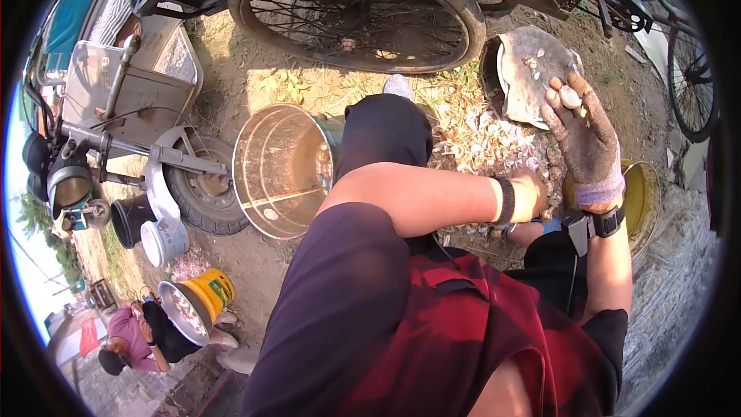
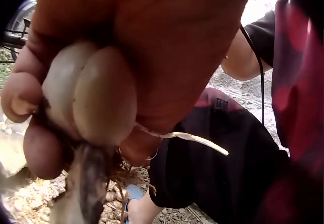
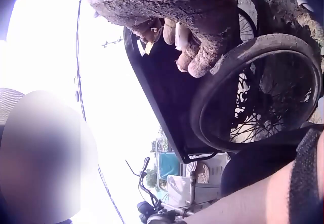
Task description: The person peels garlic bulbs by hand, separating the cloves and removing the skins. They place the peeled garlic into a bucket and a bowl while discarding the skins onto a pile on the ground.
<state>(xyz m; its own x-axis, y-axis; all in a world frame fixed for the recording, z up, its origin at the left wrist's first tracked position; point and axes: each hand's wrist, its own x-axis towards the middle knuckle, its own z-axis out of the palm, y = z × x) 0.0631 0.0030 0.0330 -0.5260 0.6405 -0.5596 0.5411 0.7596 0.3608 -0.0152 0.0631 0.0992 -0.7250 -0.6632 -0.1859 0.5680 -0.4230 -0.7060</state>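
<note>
Pinching white clove [image 1: 570,97], gloved right hand [image 1: 587,137] by grey cloth's [image 1: 519,76] near right edge; bare left hand [image 1: 528,194] farther off. Left grips garlic bulb [image 2: 104,100], left of glove, closer to body. Clove's long axis unclear.

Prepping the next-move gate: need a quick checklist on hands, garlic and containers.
1. Garlic bulb gripped in left hand: ok.
2. Garlic clove held by right hand: ok.
3. Right hand gloved: ok.
4. Left hand gloved: not ok, bare.
5. Grey cloth near the right hand: ok, close by, a few pale pieces on it.
6. Fill of yellow bucket by the right forearm: cannot tell, partly hidden.
</note>
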